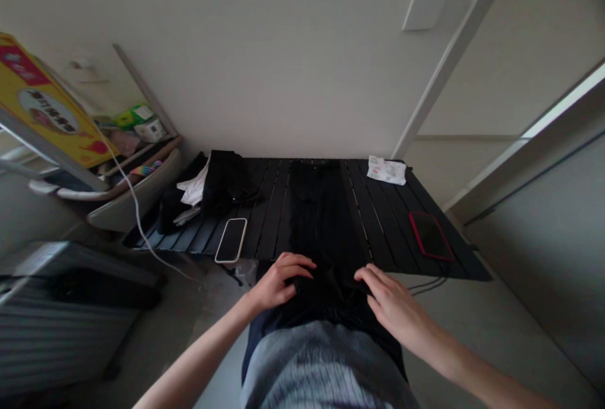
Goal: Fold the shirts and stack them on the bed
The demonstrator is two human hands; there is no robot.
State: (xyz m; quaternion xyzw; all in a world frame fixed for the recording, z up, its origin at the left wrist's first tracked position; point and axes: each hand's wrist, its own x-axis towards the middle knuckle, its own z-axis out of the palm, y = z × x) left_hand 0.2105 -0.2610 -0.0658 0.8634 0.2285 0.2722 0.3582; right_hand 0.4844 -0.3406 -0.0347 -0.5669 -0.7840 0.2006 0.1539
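A long, narrow black garment (319,207), like folded trousers, lies lengthwise over the dark slatted table (269,176), from the back edge to the front. Its near end comes over the front edge toward my lap. My left hand (282,280) has its fingers curled on the left side of that near end, thumb underneath. On the right side, my right hand (380,289) pinches the cloth between thumb and fingers. Black cloth against black clothing makes the garment's near edge hard to make out.
Left on the table are a heap of black and white clothes (212,185) and a white-edged phone (231,240). To the right lie a red-edged phone (430,236) and a white patterned packet (386,170). A white cable (137,210) hangs at the left, near a radiator-like heater (70,327).
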